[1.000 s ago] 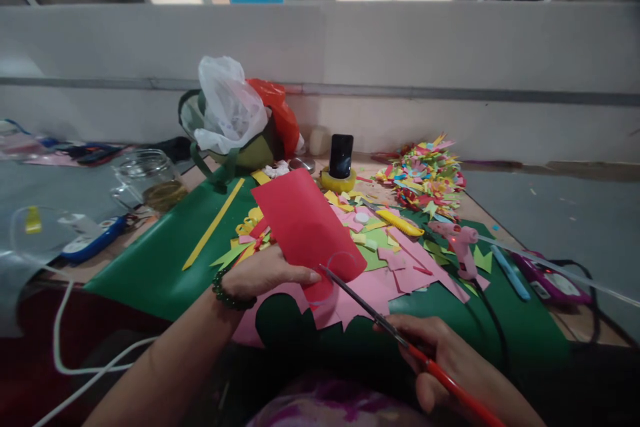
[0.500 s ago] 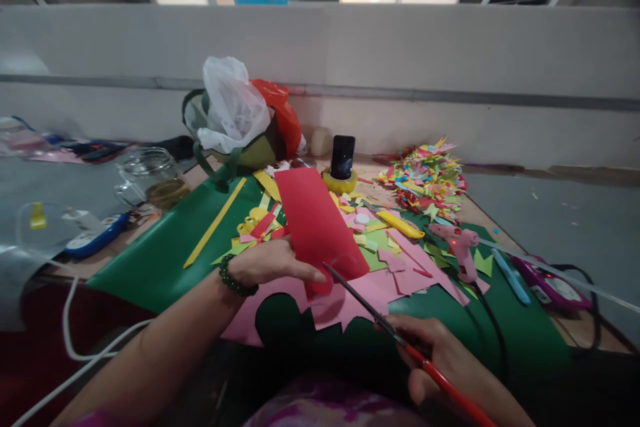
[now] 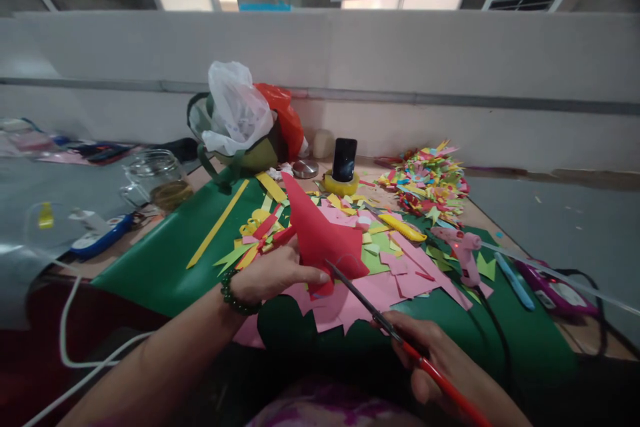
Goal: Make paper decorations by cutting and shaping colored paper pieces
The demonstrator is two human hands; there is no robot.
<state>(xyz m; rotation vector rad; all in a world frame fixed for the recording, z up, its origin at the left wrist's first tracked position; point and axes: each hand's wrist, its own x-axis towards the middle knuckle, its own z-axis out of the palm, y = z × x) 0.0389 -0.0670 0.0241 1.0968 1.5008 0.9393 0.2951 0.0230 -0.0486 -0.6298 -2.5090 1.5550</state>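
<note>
My left hand, with a green bead bracelet on its wrist, grips a sheet of red paper by its near left edge. The sheet is bent, its far corner pointing up and away. A faint curved line shows on it near the blades. My right hand is closed around red-handled scissors. Their blade tips reach the near part of the red paper, close to my left thumb. Below the sheet lies pink paper with a jagged near edge.
A green mat covers the table. To the right lie a pink glue gun, a yellow cutter and a pile of colourful scraps. A phone stands at the back; a glass jar and a bag are left.
The red paper has gone from nearly flat to bent, its right side folding over. Both hands keep about the same place and hold. The view has shifted slightly.
</note>
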